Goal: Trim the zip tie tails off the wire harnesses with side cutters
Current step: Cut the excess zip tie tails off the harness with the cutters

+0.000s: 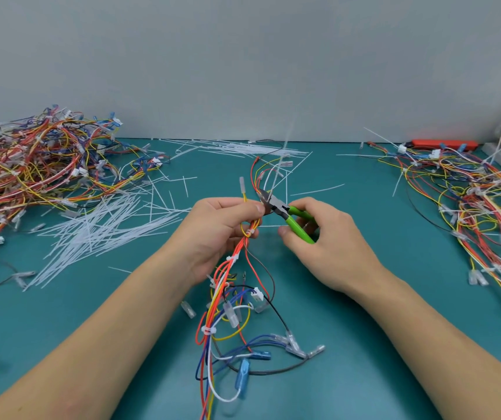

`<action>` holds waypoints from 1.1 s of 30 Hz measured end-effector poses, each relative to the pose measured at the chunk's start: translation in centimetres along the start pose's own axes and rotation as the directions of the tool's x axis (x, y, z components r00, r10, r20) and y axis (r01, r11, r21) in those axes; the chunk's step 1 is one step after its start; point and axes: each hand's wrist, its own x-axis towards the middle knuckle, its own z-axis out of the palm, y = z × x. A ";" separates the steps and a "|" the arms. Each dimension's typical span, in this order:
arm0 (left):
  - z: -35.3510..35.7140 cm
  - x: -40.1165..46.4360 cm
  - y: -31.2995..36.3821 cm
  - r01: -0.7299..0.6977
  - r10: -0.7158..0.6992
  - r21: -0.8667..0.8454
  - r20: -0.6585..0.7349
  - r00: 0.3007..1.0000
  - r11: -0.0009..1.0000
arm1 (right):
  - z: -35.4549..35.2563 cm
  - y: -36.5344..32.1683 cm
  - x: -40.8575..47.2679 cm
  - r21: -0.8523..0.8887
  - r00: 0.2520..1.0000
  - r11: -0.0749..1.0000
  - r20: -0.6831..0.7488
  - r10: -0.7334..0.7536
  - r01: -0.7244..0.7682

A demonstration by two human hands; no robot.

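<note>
1. The left hand [225, 225] has its grip closed round a harness [244, 237], fingers curled about the bundle just below its top end; the right hand [312, 237] grips the green handles of the cutters [285, 212], fingers wrapped round them
2. The harness is held up between the hands above the table [364, 328], its lower wires trailing down toward the near edge; the cutter tips sit at the top of the bundle, just beside the left thumb, against a thin white tail [273, 183] that rises from there (whether the blades are already biting it is too small to tell)
3. Handling, as I judge it: the harness is light and limp, so it needs holding close to the tie being cut or it will flop away; the tail is thin, springy plastic and should snip easily, though a cut piece may flick off
4. Materials: smooth insulated wires in red, orange, yellow, blue, white and black, bound by small white ties [232, 258]; clear sleeved terminals at the ends
5. Cut tails [100, 231] lie strewn on the teal table left of the hands; a pile of harnesses [37, 165] sits far left, another pile [479, 207] far right
</note>
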 end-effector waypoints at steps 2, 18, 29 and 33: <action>-0.1 0.0 0.0 -0.001 0.001 0.004 -0.003 1.000 1.000 | -0.1 -0.2 -0.1 -0.001 1.000 1.000 0.017 0.002 -0.002; -0.1 0.1 0.1 0.000 -0.001 0.016 0.015 1.000 1.000 | -0.1 -0.3 0.2 -0.085 0.999 0.996 -0.033 0.026 -0.028; 0.0 -0.1 0.0 0.003 -0.003 0.020 -0.001 1.000 1.000 | 0.2 -0.2 -0.2 -0.026 1.000 1.000 -0.011 0.002 -0.002; 0.0 -0.1 0.1 0.012 -0.012 0.026 0.001 1.000 1.000 | 0.1 -0.3 -0.2 -0.031 1.000 1.000 -0.014 0.001 -0.002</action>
